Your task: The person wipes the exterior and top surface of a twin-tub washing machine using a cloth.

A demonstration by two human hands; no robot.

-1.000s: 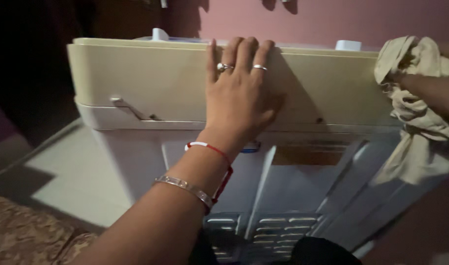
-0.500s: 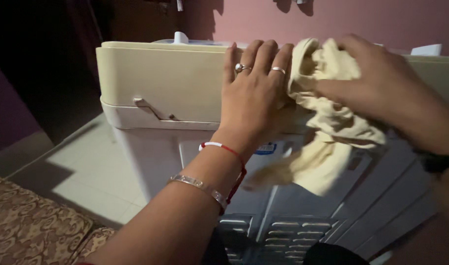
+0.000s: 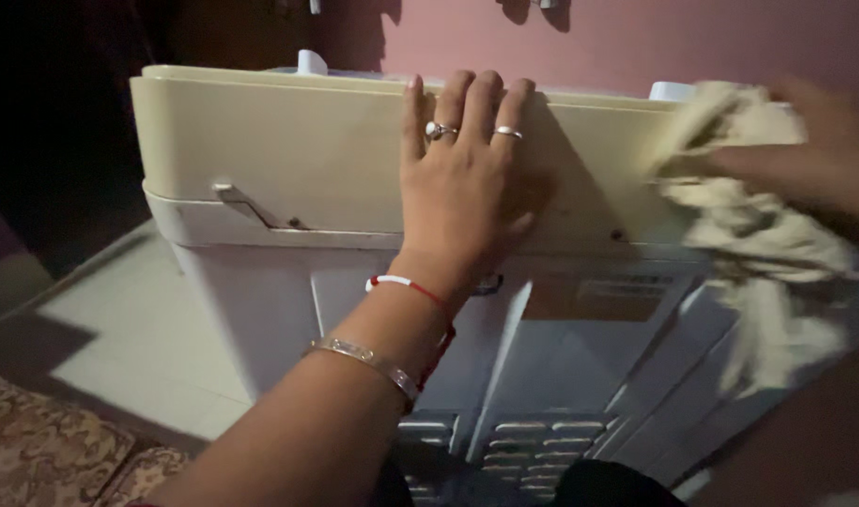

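Left hand lies spread flat on the beige panel, frame centre. Right hand grips a cloth, upper right. Risk: loose cloth tail may snag the lower vents.

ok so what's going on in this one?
A person is wiping the beige plastic upper panel of a white appliance. The left hand lies flat against the panel, fingers spread over its top edge. The right hand, blurred, holds a crumpled cream cloth against the panel's right end, and the cloth's tail hangs down over the white ribbed body.
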